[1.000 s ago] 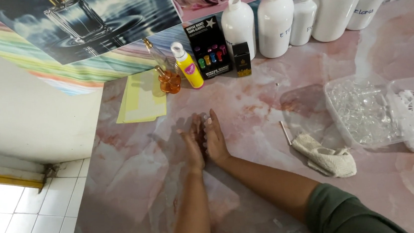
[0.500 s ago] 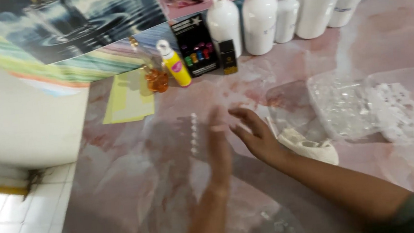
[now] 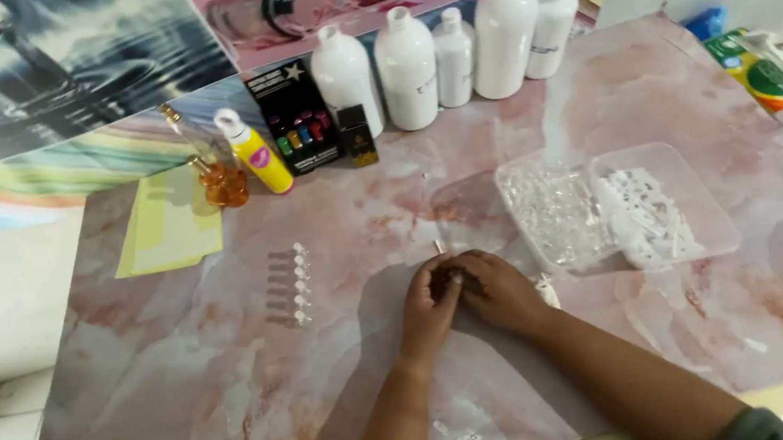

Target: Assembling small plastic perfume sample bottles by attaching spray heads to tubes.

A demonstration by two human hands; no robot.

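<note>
Both hands meet over the pink marbled tabletop [image 3: 235, 375]: the left hand [image 3: 430, 309] and right hand [image 3: 497, 288] have fingertips curled together, pinching something too small to make out. Right of them, close to the right hand, sits a clear plastic two-compartment tray [image 3: 617, 205]. A row of small clear vials [image 3: 289, 286], long axes pointing left-right, lies to the left, nearer the left hand.

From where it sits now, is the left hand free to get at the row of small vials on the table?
Probably yes: the left hand rests beside the right hand, and only bare marble tabletop separates it from the row of small vials.
</note>
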